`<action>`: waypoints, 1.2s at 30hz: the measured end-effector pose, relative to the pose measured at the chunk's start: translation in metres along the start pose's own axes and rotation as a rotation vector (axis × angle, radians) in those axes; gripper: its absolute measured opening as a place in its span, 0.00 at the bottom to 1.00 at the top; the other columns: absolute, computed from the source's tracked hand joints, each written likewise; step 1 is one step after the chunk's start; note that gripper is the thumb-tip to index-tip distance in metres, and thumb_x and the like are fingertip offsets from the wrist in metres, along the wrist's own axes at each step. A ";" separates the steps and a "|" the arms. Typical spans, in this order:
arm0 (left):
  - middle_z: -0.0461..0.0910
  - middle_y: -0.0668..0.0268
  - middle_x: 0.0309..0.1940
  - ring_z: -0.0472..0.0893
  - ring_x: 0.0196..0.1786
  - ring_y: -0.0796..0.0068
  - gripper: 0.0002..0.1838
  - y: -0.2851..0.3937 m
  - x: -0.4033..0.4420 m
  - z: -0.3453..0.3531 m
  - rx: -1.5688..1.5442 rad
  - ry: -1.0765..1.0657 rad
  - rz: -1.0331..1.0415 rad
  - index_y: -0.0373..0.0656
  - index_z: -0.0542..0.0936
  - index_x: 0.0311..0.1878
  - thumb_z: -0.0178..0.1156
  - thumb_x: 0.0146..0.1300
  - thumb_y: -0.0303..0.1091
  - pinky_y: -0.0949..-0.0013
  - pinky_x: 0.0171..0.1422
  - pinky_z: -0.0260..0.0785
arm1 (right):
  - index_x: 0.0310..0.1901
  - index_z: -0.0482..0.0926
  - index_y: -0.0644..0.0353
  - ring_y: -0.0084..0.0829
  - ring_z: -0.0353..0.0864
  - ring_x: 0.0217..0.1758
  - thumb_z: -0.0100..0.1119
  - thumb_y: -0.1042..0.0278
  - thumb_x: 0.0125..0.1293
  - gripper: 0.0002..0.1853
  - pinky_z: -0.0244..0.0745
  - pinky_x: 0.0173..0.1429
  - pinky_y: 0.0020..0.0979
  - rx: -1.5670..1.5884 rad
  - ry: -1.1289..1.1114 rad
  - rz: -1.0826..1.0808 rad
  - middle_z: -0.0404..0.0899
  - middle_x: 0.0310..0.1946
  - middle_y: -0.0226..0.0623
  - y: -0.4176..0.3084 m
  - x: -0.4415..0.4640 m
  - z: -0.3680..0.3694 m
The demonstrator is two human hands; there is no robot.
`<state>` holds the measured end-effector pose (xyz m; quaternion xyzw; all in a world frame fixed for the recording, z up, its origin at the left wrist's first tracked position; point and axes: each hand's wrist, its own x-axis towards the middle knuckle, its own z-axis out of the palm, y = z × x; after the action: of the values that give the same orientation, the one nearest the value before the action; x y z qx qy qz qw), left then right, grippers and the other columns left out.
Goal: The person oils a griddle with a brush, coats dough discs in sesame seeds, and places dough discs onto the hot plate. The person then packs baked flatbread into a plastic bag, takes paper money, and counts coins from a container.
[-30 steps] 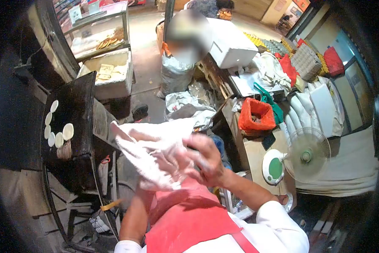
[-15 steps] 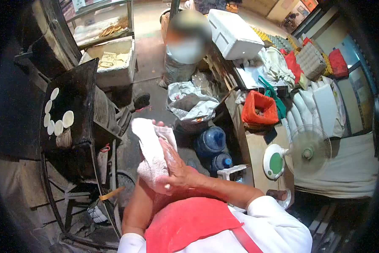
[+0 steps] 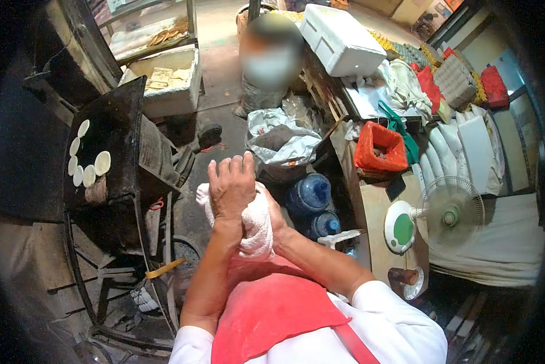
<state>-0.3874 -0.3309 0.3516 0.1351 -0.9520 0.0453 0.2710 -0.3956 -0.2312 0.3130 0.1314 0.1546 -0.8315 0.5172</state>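
A white towel point(image 3: 258, 227) is bunched up in front of my red apron point(image 3: 272, 315). My left hand point(image 3: 231, 185) lies on top of it, back of the hand up, with the fingers stretched out forward past the cloth. From the other side my right hand point(image 3: 276, 219) wraps round the towel; its fingers are hidden behind the cloth. To the left, several pale flat dough rounds point(image 3: 102, 162) lie on a dark griddle-like surface point(image 3: 117, 130).
A white foam box point(image 3: 190, 85) with flat breads stands beyond the dark stand. Blue water bottles point(image 3: 309, 194), a white sack point(image 3: 284, 145), a red-lined bin point(image 3: 378, 148) and a fan point(image 3: 451, 212) are at right. A blurred person point(image 3: 271, 57) is ahead.
My left hand has come over the top of the towel, fingers now stretched forward. My right hand has moved to the towel's right side, and the cloth is more bunched.
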 end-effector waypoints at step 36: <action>0.78 0.65 0.51 0.78 0.52 0.72 0.28 -0.012 -0.104 -0.051 -1.887 -0.370 -0.850 0.40 0.72 0.61 0.69 0.60 0.36 0.67 0.61 0.69 | 0.53 0.78 0.59 0.24 0.80 0.45 0.55 0.56 0.72 0.17 0.78 0.50 0.30 -0.546 -0.136 -0.143 0.81 0.44 0.31 -0.016 -0.039 0.020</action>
<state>-0.2734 -0.3098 0.3398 0.1969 -0.5022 -0.8348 0.1105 -0.3947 -0.1999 0.3480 -0.0799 0.3464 -0.8003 0.4828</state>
